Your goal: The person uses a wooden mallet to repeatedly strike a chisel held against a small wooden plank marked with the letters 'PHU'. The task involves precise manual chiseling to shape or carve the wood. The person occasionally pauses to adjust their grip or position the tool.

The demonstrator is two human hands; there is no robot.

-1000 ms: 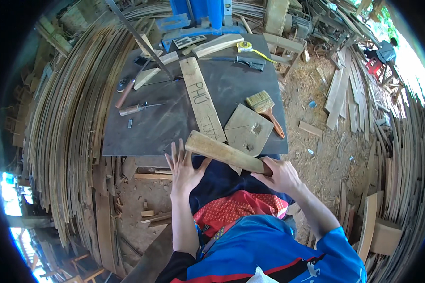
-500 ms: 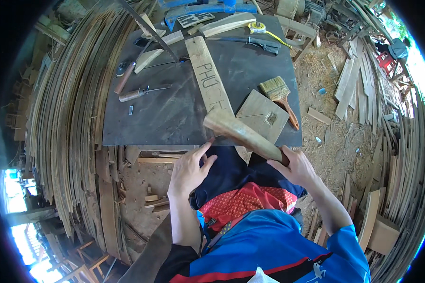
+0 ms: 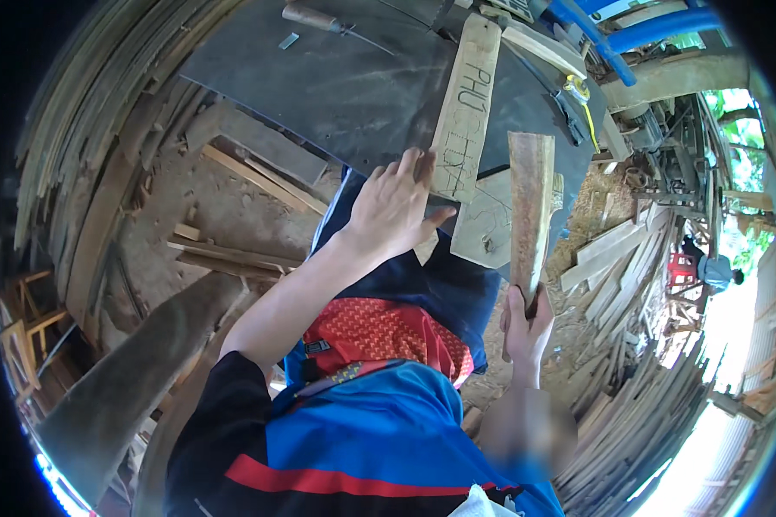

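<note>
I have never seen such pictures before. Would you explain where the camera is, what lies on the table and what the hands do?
There is no robot: a person works with bare hands. The camera sits on their head, looking down; its wide lens bends straight edges. The right hand grips the lower end of a wooden club. The left hand seems empty, beside the near end of a lettered board; I cannot tell whether they touch. That board lies on the dark table with a yellow tape measure and a wooden-handled tool.
</note>
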